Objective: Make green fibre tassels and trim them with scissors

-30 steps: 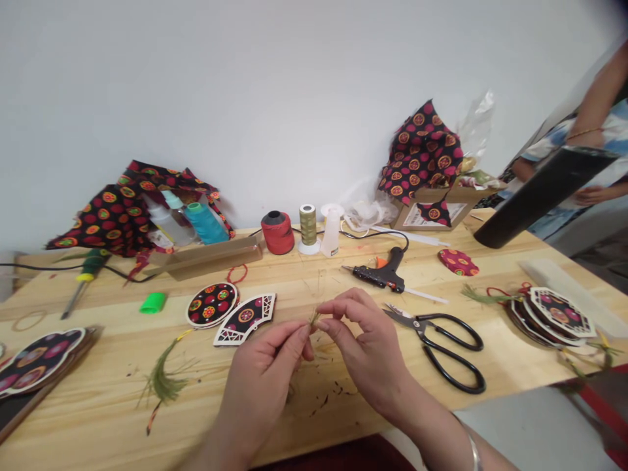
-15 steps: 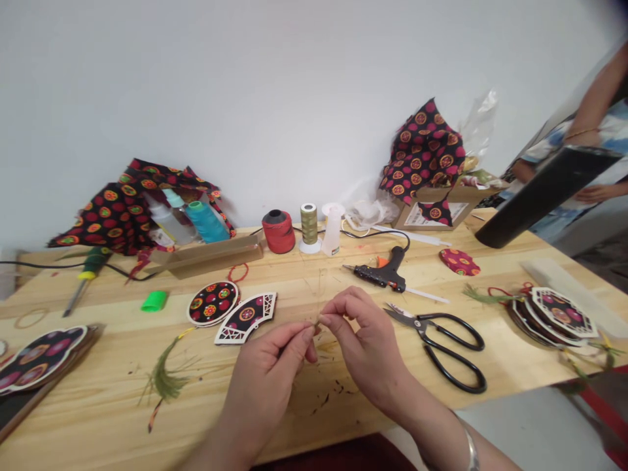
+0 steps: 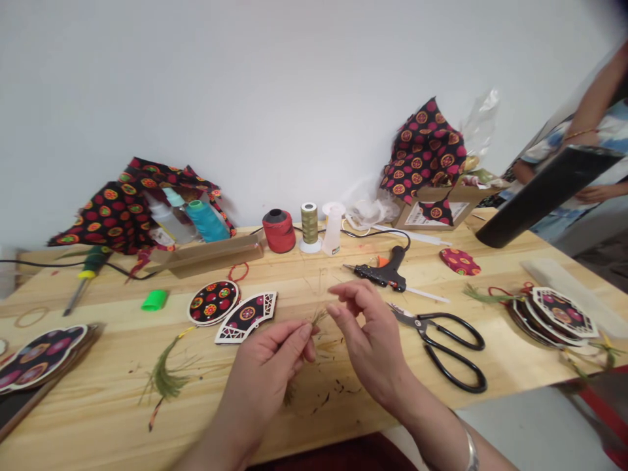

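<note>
Over the middle of the table, my left hand (image 3: 275, 366) pinches a small bundle of olive-green thread (image 3: 318, 318) between thumb and fingers. Frayed ends stick out at the fingertips, and more strands hang below the hand. My right hand (image 3: 366, 333) is just to the right with thumb and fingers apart, close to the thread ends and holding nothing I can see. Behind my left hand lie a fan-shaped ornament (image 3: 246, 318) and a round ornament (image 3: 214, 303) with patterned fabric. Black-handled scissors (image 3: 454, 347) lie right of my right hand, blades partly behind it.
A hot glue gun (image 3: 383, 269) lies behind my right hand. Thread spools in red (image 3: 279, 233) and olive (image 3: 309, 226) stand near the wall. A green tassel (image 3: 168, 373) lies at left, stacked ornaments (image 3: 559, 314) at right. Another person's arm (image 3: 593, 104) is beyond a black tube (image 3: 544, 196).
My right hand has let go of the thread and moved slightly right, its fingers spreading. The frayed ends now show above my left fingertips. The things on the table have not moved.
</note>
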Demonstrator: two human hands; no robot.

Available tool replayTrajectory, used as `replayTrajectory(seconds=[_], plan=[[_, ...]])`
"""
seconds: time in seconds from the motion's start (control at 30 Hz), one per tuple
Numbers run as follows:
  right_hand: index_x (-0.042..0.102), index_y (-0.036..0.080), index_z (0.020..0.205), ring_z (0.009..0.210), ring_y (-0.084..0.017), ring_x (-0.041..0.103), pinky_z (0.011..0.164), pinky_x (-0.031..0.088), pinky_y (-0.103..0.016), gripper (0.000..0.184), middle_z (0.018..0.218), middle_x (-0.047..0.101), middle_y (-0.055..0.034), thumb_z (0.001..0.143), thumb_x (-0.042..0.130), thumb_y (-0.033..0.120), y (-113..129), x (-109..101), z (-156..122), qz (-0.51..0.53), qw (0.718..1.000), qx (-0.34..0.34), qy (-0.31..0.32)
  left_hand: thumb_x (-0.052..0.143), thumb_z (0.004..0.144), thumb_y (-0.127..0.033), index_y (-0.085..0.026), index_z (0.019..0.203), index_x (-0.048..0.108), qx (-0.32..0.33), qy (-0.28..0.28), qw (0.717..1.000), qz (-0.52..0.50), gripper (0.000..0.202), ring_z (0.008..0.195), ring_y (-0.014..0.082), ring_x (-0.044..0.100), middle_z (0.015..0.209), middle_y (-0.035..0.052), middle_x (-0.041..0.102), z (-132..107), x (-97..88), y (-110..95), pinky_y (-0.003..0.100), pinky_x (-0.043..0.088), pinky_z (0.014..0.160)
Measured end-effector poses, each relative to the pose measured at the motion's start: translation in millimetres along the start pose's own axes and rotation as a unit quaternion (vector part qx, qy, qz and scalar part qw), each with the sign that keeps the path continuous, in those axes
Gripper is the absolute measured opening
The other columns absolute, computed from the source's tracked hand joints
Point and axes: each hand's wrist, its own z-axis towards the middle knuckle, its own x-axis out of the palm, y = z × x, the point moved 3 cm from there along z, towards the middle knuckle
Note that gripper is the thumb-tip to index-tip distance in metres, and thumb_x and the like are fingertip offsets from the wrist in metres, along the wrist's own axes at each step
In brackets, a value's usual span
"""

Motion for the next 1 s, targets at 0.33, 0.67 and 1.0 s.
replayTrajectory(seconds=[0.33,0.67,1.0], plan=[[0.074,0.017,0.077,0.076,-0.015,0.062,0.078,0.046,-0.029,0.012,0.079,0.072,-0.0024,0.068,0.071,0.025,-9,10,-5,0.267,0.908,0.271,0.173,0.062,0.079,-0.033,-0.015,0.062,0.064,-0.008,0.008,0.997,-0.072,0.025,0.046,0.0059,0.031,0.056,-0.0026,0.054,-2,0.3,2,0.019,0.021,0.042],[0.066,0.016,0.057,0.055,-0.010,0.053,0.063,0.044,-0.024,0.011,0.054,0.061,0.0035,0.066,0.070,0.021,-6,14,-2,0.302,0.906,0.254,0.152,0.060,0.080,-0.038,-0.015,0.060,0.062,-0.022,0.042,0.999,-0.023,0.031,0.044,0.0067,0.027,0.050,-0.0050,0.044,-4,4.1,1,0.022,0.018,0.044],[0.060,0.016,0.056,0.054,-0.010,0.051,0.059,0.043,-0.024,0.016,0.053,0.056,0.0041,0.071,0.064,0.018,3,8,4,0.210,0.938,0.207,0.179,0.061,0.079,-0.039,-0.016,0.064,0.067,-0.023,0.067,0.997,0.012,0.028,0.046,0.0072,0.029,0.056,-0.0024,0.050,0,1.1,6,0.023,0.017,0.043]])
